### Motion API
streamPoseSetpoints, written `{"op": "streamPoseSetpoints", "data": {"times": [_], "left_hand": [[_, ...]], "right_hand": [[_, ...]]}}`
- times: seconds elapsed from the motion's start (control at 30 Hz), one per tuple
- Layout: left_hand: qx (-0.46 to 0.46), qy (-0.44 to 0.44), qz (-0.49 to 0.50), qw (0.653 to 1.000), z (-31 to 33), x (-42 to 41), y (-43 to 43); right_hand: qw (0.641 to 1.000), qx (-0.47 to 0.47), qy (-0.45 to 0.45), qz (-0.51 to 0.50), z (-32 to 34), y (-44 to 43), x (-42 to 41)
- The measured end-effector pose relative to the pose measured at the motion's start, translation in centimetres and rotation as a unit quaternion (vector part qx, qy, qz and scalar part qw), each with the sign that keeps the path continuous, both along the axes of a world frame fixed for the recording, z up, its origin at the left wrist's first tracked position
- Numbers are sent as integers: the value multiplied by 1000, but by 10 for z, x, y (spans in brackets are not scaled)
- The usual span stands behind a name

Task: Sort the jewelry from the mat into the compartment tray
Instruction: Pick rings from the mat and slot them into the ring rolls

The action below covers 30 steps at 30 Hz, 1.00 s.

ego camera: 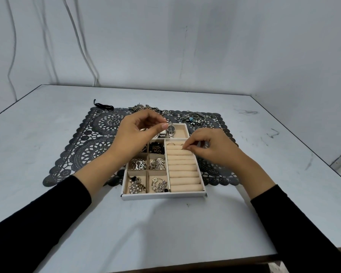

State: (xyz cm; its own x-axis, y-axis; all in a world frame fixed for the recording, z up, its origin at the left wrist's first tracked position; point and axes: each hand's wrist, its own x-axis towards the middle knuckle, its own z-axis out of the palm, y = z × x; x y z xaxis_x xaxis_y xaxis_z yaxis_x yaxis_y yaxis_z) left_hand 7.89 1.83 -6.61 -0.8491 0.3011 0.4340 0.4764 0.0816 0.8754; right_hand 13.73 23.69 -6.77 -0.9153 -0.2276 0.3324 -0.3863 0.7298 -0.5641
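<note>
We count one mat [83, 150], one compartment tray [163, 196], one worktop [165, 233] and two hands: left hand [134, 134] and right hand [213, 146], each pinching one small piece [185, 148]. Tray: six small square compartments [147, 170], about nine ring rolls [183, 174], one long far compartment [180, 132] with one clear watch [170, 128]. Three jewelry clusters [195, 117] on the mat, pieces too small to count, plus one black cord [103, 105] at its far left corner.

Bare room: grey table [67, 223], blank wall [224, 46]

No writing, label, brand or number can be read anywhere; the dial of the silver wristwatch [170, 128] in the far compartment of the white cardboard tray [163, 196] is too small to make out.
</note>
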Motion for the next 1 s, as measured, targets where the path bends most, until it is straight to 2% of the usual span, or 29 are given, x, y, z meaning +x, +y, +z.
{"op": "streamPoseSetpoints", "data": {"times": [0.2, 0.7, 0.83, 1.0], "left_hand": [[3, 0, -5, 1000, 0, 2, 0], [-2, 9, 2, 1000, -1, 0, 0], [-2, 12, 0, 1000, 0, 1, 0], [-10, 12, -4, 1000, -3, -2, -2]], "right_hand": [[999, -47, -12, -15, 4, 4, 2], [998, 50, -14, 25, 0, 4, -1], [998, -53, -37, -17, -3, 7, 3], [977, -193, -37, -83, -4, 13, 9]]}}
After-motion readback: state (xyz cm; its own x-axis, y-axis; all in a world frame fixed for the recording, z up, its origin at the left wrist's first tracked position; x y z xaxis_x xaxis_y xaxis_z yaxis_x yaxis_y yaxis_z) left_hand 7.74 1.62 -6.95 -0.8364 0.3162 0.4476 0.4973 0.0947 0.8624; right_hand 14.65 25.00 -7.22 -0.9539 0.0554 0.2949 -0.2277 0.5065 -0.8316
